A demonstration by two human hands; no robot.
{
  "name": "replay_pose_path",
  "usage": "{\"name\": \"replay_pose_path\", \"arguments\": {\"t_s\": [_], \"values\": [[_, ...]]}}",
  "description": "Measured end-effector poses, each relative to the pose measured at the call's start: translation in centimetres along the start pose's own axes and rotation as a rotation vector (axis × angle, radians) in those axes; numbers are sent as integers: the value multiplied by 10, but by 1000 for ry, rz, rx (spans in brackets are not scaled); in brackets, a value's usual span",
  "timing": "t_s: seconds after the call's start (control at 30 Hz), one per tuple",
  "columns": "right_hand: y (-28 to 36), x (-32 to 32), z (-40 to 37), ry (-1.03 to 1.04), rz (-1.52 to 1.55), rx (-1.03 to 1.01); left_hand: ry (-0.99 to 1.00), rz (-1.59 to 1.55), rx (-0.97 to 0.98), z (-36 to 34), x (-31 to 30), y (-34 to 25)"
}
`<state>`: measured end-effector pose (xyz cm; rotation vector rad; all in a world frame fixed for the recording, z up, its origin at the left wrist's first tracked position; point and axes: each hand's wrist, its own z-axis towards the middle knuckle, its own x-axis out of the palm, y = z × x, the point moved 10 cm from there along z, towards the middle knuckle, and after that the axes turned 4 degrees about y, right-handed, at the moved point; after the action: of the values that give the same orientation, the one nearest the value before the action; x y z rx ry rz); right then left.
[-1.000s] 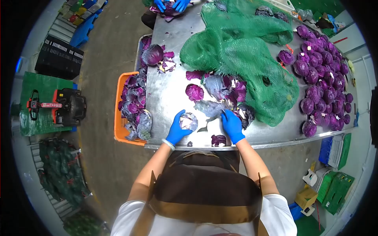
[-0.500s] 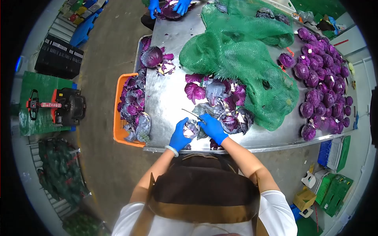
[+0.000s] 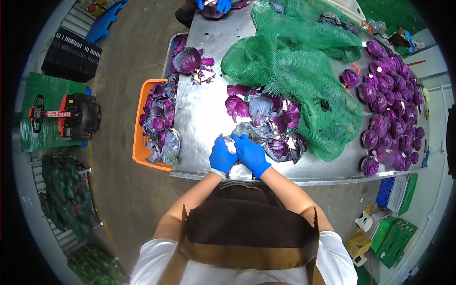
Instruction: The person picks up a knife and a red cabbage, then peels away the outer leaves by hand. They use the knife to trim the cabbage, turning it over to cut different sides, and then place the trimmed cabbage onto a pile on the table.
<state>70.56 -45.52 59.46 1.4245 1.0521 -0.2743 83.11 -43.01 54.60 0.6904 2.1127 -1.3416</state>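
Note:
My left hand (image 3: 223,156), in a blue glove, is closed around a red cabbage (image 3: 230,145), and only a pale, cut-looking part of it shows between the gloves. Close against it from the other side is my right hand (image 3: 251,154), its gloved fingers bent over the same cabbage. The knife is hidden from view. Just beyond my hands lies a pile of loose purple outer cabbage leaves (image 3: 261,111) on the metal table (image 3: 199,128).
An orange crate (image 3: 141,137) full of leaves stands at the table's left side. Green mesh netting (image 3: 294,71) covers the middle. Many red cabbages (image 3: 380,124) are heaped on the right. A co-worker's gloved hands (image 3: 216,5) work on a cabbage at the far end.
My right hand has turned and moved in against my left, over the cabbage. The dark knife seen earlier at my right hand no longer shows. The co-worker's hands have shifted.

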Motion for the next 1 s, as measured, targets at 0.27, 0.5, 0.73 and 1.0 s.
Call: {"name": "replay_pose_path", "arguments": {"t_s": [0.27, 0.5, 0.73, 1.0], "values": [[-54, -8, 15, -106, 195, 71, 14, 123, 298, -12, -2, -19], [-128, -14, 16, -217, 129, 380, 353, -458, 400, -14, -5, -14], [-56, 6, 2, -75, 542, 17, 292, -428, 428, -6, 6, -6], [-52, -11, -29, -197, 498, 58, 187, -172, 223, -16, 23, -12]]}}
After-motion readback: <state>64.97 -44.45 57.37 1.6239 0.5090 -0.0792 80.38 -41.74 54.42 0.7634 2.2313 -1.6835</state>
